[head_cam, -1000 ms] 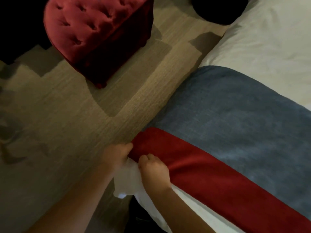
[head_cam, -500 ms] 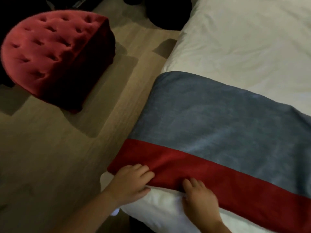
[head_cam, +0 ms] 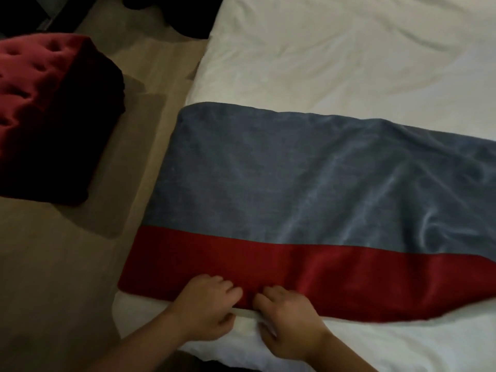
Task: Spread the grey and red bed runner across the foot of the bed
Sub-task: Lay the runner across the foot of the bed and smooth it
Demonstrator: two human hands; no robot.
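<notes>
The runner (head_cam: 308,183) lies across the foot of the bed (head_cam: 349,63), its grey band on the far side and its red band along the near side. Its left end drapes over the side of the bed toward the floor (head_cam: 53,264). Both grips sit close together on the near red hem. The left grip (head_cam: 206,310) and the right grip (head_cam: 287,320) each curl their fingers over the red cloth with the thumb below the edge, so each appears to pinch the hem against the white sheet. The cloth looks plush and limp, probably light. It should follow a pull but buckle under a push, and its nap may drag on the sheet. Toward the right the grey band is rumpled and the red hem slants away. The better hold is therefore likely along the hem with the grips set wider apart, one nearer that rumpled stretch, drawing the edge taut and straight. A red ottoman (head_cam: 48,108) stands on the floor to the left, well apart from the bed.
</notes>
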